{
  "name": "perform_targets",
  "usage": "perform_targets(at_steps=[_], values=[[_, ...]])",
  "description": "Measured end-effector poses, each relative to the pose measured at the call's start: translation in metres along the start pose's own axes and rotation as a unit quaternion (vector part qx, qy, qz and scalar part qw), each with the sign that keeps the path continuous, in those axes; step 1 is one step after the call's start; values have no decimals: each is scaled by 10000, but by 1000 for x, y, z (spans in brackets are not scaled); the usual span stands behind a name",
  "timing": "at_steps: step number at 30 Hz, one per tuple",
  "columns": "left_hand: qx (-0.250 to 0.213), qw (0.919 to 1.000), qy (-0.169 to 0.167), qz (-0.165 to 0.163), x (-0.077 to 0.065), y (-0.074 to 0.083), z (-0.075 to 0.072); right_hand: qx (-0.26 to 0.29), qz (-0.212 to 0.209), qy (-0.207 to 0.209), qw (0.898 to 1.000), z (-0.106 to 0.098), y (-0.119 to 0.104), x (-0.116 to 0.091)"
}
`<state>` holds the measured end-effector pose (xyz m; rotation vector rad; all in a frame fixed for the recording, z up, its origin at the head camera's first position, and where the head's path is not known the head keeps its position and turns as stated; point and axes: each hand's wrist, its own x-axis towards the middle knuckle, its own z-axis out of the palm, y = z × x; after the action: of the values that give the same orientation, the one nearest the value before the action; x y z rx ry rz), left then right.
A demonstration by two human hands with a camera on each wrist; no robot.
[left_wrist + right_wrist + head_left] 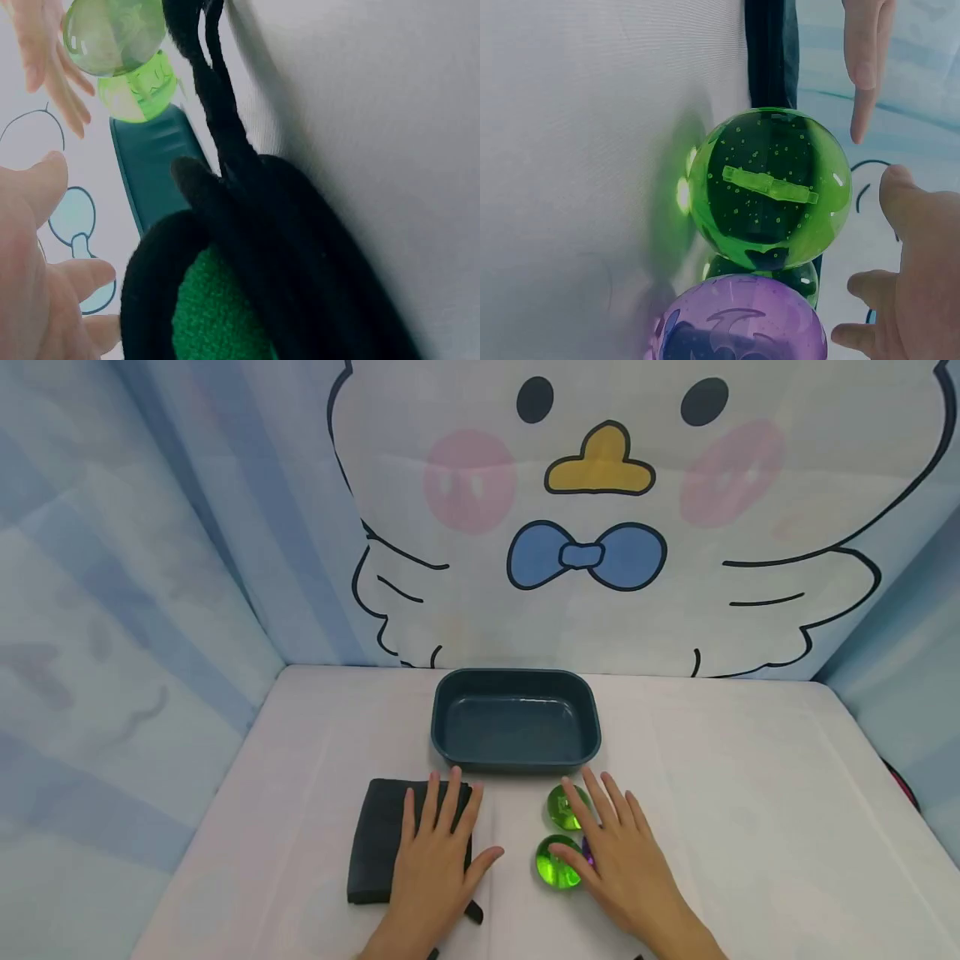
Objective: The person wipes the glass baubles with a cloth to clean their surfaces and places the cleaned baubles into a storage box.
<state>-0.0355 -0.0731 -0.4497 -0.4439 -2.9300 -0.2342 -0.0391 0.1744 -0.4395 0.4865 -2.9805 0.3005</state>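
Note:
My left hand (435, 864), fingers spread, is over a black cloth pouch (367, 847). In the left wrist view the folded black fabric (300, 247) has a drawcord (225, 120) and shows a fuzzy green patch (217, 307). My right hand (626, 860) is spread beside and partly over a group of clear balls. A near green ball (555, 868) and a far green ball (561, 810) show to its left. A purple ball (742, 322), mostly covered by the hand in the head view, sits beside them. Neither hand grips anything.
A dark teal rectangular dish (517, 764) stands at the back of the white-covered table (750, 793), beyond both hands. Behind it hangs a cloth backdrop (480, 610) with a cartoon bird, and pale blue curtains (112, 693) enclose the sides.

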Motion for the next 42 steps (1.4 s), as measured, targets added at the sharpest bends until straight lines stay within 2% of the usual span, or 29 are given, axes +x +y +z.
perform_targets(at_steps=[6,15,20,25,32,42], values=[[-89,9994,-149,-298,4,-2,-1,234,-96,165,9995,-1,-1,9],[38,9979,-349,-537,7,-6,1,332,-95,-17,9994,0,-3,17],[142,9941,-600,-898,7,-5,2,220,-221,77,9995,0,-4,23],[273,9913,-583,-1150,7,-4,3,243,-271,202,9991,-2,-3,28],[498,9843,-716,-1536,10,2,1,400,-313,123,9986,-4,-1,34],[733,9842,-638,-1480,15,4,-2,776,-266,-84,9966,-3,2,40]])
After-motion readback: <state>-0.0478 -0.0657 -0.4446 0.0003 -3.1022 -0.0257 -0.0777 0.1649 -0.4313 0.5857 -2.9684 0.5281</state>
